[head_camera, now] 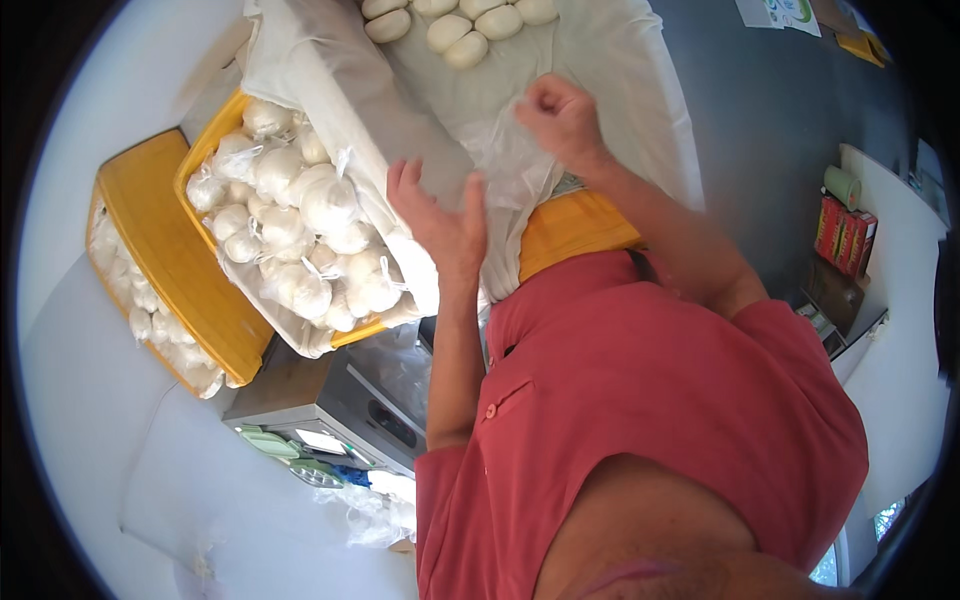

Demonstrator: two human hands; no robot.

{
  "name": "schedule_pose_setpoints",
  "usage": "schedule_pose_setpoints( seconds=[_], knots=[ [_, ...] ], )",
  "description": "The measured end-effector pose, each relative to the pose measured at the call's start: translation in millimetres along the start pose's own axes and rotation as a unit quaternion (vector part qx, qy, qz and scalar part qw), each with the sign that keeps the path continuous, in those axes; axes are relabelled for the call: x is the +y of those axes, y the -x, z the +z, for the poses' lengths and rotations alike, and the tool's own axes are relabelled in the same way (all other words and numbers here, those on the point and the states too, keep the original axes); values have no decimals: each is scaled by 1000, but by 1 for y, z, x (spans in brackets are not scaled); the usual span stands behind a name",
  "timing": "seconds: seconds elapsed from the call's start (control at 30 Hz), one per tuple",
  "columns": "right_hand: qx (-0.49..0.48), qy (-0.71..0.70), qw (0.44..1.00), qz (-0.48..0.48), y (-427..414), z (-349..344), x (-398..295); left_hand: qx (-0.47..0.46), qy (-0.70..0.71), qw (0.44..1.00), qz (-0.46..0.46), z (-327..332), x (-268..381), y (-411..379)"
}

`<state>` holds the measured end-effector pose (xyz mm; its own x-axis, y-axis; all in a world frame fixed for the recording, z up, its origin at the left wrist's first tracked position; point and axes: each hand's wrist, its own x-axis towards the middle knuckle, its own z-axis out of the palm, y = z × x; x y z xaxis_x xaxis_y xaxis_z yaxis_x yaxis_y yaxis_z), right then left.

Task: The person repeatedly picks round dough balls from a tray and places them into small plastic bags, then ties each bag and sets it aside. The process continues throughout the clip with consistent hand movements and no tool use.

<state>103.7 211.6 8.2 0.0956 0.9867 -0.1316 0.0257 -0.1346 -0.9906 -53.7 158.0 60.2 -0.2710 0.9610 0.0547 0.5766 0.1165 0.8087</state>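
My left hand (442, 225) is raised over the edge of a white cloth, its fingers spread and nothing seen in it. To its right, the curled fingers of my right hand (559, 120) pinch the top of a thin clear plastic bag (506, 150), slightly blurred, which hangs over the cloth. Pale rounded buns (448, 34) lie loose on the cloth (622, 75) beyond both hands. At the left, a yellow crate (214, 142) lined with white cloth holds several knotted clear bags of buns (328, 199).
Another yellow crate (184, 259) with bagged buns stands at the far left. Below the crates is a grey metal-sided appliance (337, 405) with green items and plastic bags beside it. A yellow surface (574, 229) touches my waist. Red boxes (846, 236) stand at the right.
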Motion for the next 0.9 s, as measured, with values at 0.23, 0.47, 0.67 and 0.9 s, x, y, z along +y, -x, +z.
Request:
schedule_pose_setpoints(
  seconds=[0.23, 0.47, 0.67, 0.9],
  knots=[
    [-237, 58, 967, 81, -8, -12, 0, -158, 27, 983, -94, 33, -49, -18],
    [-284, 428, 853, -89, -126, -9, 118, -77, -169, 982, -39, 12, -45, -18],
    [-468, 639, 577, -199, -210, 73, 140, -122, -91, 973, -175, 6, -27, -23],
    [-409, 545, 721, -126, -237, 83, 191, -20, 178, 931, -318, -5, -35, -26]
  ],
)
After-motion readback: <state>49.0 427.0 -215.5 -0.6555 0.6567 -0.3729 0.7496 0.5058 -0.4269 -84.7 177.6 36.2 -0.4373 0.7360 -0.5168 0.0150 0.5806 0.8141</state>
